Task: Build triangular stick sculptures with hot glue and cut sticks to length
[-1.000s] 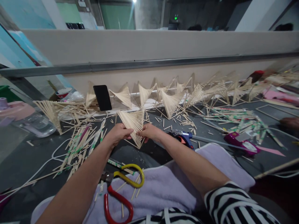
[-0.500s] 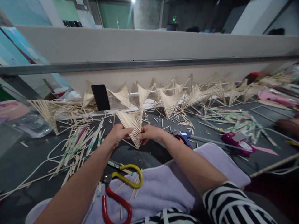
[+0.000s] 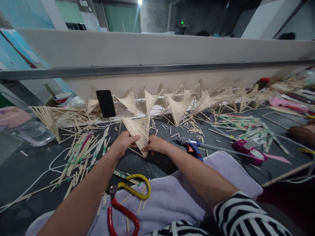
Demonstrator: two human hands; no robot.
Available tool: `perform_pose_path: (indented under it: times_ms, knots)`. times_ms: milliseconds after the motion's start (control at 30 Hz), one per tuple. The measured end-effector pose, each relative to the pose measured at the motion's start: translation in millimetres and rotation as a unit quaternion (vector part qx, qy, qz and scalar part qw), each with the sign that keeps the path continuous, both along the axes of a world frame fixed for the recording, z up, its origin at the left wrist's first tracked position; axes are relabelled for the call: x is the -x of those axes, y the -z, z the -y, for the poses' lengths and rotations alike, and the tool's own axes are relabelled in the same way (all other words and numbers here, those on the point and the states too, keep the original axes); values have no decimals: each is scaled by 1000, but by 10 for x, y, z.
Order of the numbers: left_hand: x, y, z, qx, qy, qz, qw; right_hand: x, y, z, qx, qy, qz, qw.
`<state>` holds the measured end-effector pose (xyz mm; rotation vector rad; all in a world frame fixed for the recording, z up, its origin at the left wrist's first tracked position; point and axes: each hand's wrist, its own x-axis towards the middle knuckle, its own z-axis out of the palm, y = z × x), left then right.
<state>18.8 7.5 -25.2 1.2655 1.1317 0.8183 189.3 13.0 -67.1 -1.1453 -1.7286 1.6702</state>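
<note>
Loose sticks (image 3: 81,154), a glue gun (image 3: 193,147), stick fans (image 3: 178,106) and a phone (image 3: 105,103) are lying on the dark counter (image 3: 29,167), fans lining its far edge.

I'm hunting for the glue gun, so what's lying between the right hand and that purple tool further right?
In the head view, the blue glue gun lies between the right hand and the purple tool, on the dark floor among scattered stick offcuts.

Head view: both hands on one fan of sticks, above the dark table.

I see the left hand (image 3: 123,143) and right hand (image 3: 155,144) pinching a twisted stick fan (image 3: 138,130) from either side, held tilted over the table (image 3: 29,167). Blue glue gun (image 3: 193,147) lies just right of the right hand. Yellow-and-red cutters (image 3: 125,200) rest on a lilac towel (image 3: 172,196) nearer me. Loose sticks (image 3: 81,154) scattered left; black phone (image 3: 106,103) propped behind.
</note>
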Motion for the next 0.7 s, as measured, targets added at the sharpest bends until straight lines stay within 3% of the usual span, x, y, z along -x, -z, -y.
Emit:
perform_pose_path:
  times_ms: [133, 367, 700]
  knots:
    - [-36, 25, 12, 3, -2, 36, 999, 15, -10, 6, 4, 8, 0, 1000]
    - [-296, 162, -9, -20, -162, 185, 969, 12, 3, -4, 5, 5, -1, 1000]
    - [-323, 174, -18, -32, -176, 200, 963, -46, 1, -30, 19, -30, -18, 999]
